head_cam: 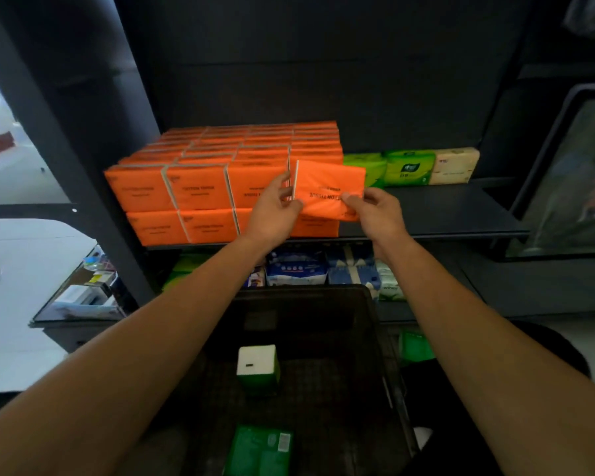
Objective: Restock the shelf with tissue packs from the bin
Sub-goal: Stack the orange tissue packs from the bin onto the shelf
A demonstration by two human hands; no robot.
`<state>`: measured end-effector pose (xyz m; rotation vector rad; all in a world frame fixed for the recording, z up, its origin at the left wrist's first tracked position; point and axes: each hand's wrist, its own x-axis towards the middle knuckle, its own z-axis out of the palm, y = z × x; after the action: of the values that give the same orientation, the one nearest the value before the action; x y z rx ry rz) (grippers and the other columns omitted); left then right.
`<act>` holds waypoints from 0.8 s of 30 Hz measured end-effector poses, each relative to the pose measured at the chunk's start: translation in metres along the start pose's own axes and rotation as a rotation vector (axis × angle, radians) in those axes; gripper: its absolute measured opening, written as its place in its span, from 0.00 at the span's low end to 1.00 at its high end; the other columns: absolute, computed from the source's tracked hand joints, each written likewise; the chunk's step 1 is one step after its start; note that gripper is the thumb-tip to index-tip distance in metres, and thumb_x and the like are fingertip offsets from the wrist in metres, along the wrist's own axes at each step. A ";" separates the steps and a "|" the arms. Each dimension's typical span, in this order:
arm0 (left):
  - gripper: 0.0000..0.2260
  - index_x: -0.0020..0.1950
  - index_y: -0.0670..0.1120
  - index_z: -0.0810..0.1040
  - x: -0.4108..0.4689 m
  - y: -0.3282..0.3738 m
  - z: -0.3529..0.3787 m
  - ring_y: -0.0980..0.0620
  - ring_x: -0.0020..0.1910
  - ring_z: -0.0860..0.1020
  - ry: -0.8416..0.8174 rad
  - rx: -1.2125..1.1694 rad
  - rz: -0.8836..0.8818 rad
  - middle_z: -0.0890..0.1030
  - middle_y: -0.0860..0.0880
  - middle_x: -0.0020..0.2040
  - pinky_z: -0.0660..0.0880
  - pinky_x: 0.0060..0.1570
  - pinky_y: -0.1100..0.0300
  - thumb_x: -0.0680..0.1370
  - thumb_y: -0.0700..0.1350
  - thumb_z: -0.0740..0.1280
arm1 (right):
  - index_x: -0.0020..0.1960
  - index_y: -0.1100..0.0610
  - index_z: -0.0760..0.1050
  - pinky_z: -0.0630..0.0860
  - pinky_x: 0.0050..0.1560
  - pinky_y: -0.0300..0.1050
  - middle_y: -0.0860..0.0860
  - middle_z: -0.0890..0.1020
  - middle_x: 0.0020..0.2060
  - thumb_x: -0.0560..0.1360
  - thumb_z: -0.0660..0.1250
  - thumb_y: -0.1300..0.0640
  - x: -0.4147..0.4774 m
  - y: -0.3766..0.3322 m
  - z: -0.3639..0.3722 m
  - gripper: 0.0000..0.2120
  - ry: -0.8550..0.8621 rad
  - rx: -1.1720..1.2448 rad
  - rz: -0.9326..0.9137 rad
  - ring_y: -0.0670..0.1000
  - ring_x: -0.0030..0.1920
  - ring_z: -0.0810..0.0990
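- Orange tissue pack [328, 187]: held in front of the right end of the orange stack, tilted, print upside down
- Left hand [275, 211]: grip closed on the pack's left edge, thumb on its face
- Right hand [375, 214]: grip closed on the pack's lower right corner
- Orange stack [200, 187]: two layers, several rows deep, filling the left part of the shelf [437, 214]
- Green packs [404, 168] and a cream pack [455, 165]: at the back of the shelf, right of the stack
- Bin [323, 338]: dark, below the arms; holds a white-and-green box [257, 369] and a green pack [260, 451]
- Lower shelf: blue packs [298, 267], partly hidden
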<state>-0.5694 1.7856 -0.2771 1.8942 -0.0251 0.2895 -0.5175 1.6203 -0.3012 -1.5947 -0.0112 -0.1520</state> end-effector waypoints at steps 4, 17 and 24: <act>0.30 0.76 0.53 0.55 0.004 -0.021 0.002 0.56 0.65 0.68 -0.095 0.293 0.175 0.65 0.53 0.69 0.67 0.66 0.60 0.78 0.41 0.64 | 0.54 0.55 0.77 0.75 0.48 0.40 0.53 0.81 0.52 0.74 0.71 0.56 0.022 0.008 0.002 0.09 0.073 0.013 -0.007 0.51 0.52 0.80; 0.39 0.79 0.46 0.43 0.040 -0.059 0.026 0.46 0.77 0.41 -0.221 0.977 0.355 0.40 0.45 0.79 0.43 0.76 0.51 0.76 0.44 0.65 | 0.57 0.52 0.78 0.74 0.37 0.31 0.44 0.81 0.43 0.77 0.67 0.61 0.072 0.032 0.032 0.10 0.049 0.027 -0.076 0.39 0.41 0.79; 0.35 0.77 0.44 0.52 0.042 -0.072 0.043 0.40 0.75 0.49 -0.069 1.004 0.360 0.48 0.39 0.77 0.47 0.74 0.48 0.74 0.45 0.65 | 0.59 0.56 0.80 0.78 0.53 0.42 0.48 0.83 0.49 0.78 0.64 0.61 0.081 0.044 0.036 0.12 -0.021 -0.075 -0.210 0.45 0.49 0.81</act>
<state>-0.5095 1.7749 -0.3486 2.8998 -0.3212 0.5470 -0.4298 1.6475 -0.3376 -1.6681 -0.1914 -0.3023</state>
